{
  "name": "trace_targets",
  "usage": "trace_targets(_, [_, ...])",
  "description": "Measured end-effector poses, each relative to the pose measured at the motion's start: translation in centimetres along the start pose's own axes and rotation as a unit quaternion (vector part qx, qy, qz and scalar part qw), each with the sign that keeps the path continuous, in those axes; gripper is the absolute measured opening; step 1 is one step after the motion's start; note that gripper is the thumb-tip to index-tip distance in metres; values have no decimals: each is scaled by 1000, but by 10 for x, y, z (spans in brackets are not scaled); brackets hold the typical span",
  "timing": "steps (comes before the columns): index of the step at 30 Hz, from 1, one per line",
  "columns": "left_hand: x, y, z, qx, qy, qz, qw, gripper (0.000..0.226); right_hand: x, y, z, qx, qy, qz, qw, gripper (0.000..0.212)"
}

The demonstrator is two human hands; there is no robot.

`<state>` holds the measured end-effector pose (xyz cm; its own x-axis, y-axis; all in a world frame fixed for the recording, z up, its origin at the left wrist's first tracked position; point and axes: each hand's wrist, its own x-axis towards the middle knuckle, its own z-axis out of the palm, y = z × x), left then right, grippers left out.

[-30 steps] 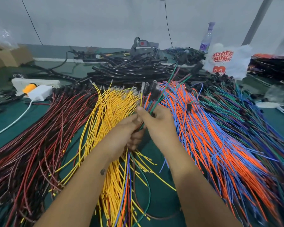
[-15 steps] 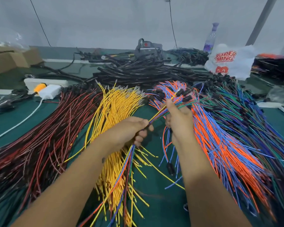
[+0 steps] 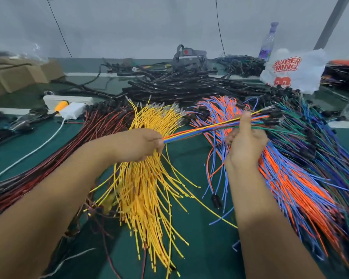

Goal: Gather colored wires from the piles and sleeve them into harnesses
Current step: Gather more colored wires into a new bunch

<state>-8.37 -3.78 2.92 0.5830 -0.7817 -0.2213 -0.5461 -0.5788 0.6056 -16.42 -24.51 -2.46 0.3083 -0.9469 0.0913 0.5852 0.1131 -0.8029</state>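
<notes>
A mixed bundle of colored wires (yellow, blue, orange, green) stretches taut between my two hands above the green table. My left hand grips one end of the bundle in a fist over the yellow wire pile. My right hand pinches the bundle's far end, near its black connectors, with the thumb pointing up. Under the right hand lies the orange and blue wire pile. A red and black wire pile spreads at the left, a green, blue and purple pile at the right.
Black sleeving and cable heaps lie behind the piles. A white power strip with a white adapter sits back left, cardboard boxes beyond. A white printed plastic bag and a bottle stand back right.
My hands have drawn apart: the right hand moved right and up along the bundle, pulling it straight, while the left hand kept its grip over the yellow pile.
</notes>
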Motion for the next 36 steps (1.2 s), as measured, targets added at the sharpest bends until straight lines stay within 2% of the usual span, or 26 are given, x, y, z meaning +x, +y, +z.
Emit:
trace_targets(2, [1,-5,-1,165,70,1,984,25,-4,0,2,9,6,1,1000,52])
trace_targets(4, [6,-9,6,311,188,23,931,18,-7,-1,5,45,6,36,998,49])
trace_targets(5, [8,-10,11,332,241,41,911,16,-8,-3,5,82,1,70,994,46])
trace_targets(7, [13,-13,25,298,284,61,909,16,-7,-8,5,158,-39,134,977,35])
trace_targets(9, [19,-16,44,243,271,70,929,18,-7,-11,5,174,-103,171,964,28])
trace_targets(12, [29,-15,66,190,268,85,941,19,-14,-5,10,71,-181,191,962,26])
trace_targets(16, [42,-12,70,214,276,99,932,10,-35,18,15,-161,-272,160,935,25])
trace_targets(18, [43,-14,69,228,266,97,932,19,-40,25,14,-197,-292,170,920,26])
trace_targets(21, [41,-20,68,224,266,119,930,8,-39,28,11,-221,-328,158,905,28])
trace_targets(24, [41,-26,65,207,262,134,933,19,-38,32,9,-218,-337,140,905,27])
trace_targets(31, [35,-38,52,185,300,107,930,23,-29,30,12,-109,-213,133,962,23])
trace_targets(33, [33,-38,54,181,314,114,925,26,-32,28,14,-67,-210,150,964,23])
trace_targets(36, [26,-38,54,143,345,138,917,37,-36,22,17,-32,-247,212,945,20])
